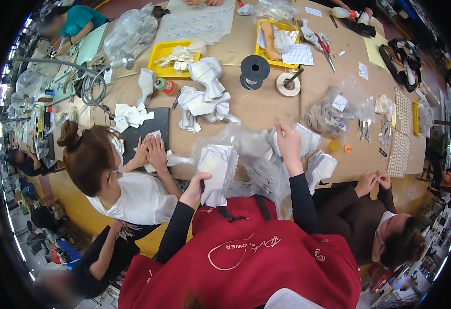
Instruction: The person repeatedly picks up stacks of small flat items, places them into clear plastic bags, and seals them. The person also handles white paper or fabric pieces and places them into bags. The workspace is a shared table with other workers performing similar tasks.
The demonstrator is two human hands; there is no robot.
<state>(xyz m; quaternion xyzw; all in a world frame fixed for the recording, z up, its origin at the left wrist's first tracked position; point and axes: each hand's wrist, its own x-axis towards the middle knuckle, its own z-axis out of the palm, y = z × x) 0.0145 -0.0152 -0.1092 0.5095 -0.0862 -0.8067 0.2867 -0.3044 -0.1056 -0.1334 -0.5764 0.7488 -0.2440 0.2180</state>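
My left hand [197,189] is closed around a thick stack of white cut pieces [216,166], held upright at the table's near edge. Raised over the table, my right hand [289,144] has at least one finger stretched out, and no held thing shows in it. Beside that hand lie more white cut pieces [309,140], and another stack [322,166] sits nearer to me. A clear plastic bag [264,172] with layered pieces lies crumpled between my hands. Part of it is hidden behind the stack in my left hand.
On my left, a person presses pieces on a dark board [153,126]; another person sits at my right. Beyond are a pile of grey-white pieces [205,100], a black spool [254,69], a tape roll [288,85], yellow trays [171,50], scissors [327,54] and a filled bag [328,116].
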